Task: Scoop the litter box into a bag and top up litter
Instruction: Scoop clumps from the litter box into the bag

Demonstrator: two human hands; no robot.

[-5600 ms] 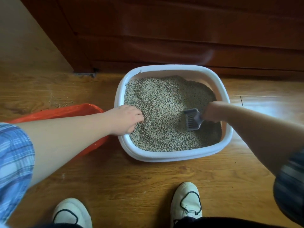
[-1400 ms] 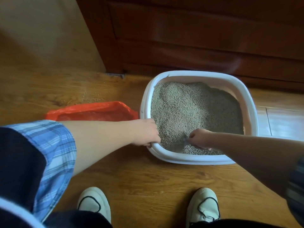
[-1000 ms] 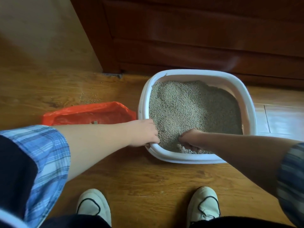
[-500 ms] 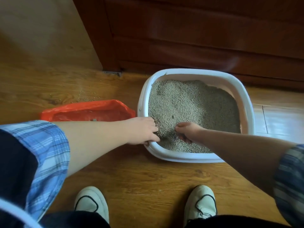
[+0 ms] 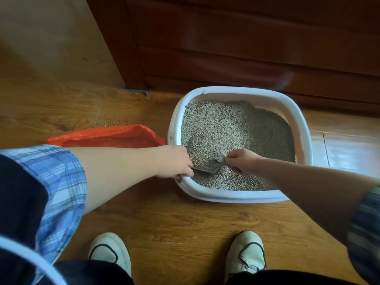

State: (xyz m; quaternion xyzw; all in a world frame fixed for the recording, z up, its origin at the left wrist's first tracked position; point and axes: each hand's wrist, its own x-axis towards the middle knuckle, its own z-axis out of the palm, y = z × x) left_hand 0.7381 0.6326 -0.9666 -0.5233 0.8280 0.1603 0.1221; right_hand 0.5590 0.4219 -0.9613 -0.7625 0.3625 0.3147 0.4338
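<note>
1 white plastic litter box (image 5: pixel 304 140), rounded at the corners, sits on the glossy wood-grain floor (image 5: pixel 185 223) by a dark wooden cabinet (image 5: pixel 246 48). It is filled with grainy grey-tan litter (image 5: pixel 236 124). The left hand (image 5: pixel 176 161) curls its fingers over the near-left rim. The right hand (image 5: pixel 240 161) pinches the handle of 1 grey scoop (image 5: pixel 205 164), heaped with granules, in the box's near-left corner. 1 crinkled orange plastic bag (image 5: pixel 107 136) lies open just left of the box. 2 pale shoes (image 5: pixel 111 249) stand nearer; stray granules (image 5: pixel 107 124) dot the floor beyond the bag.
</note>
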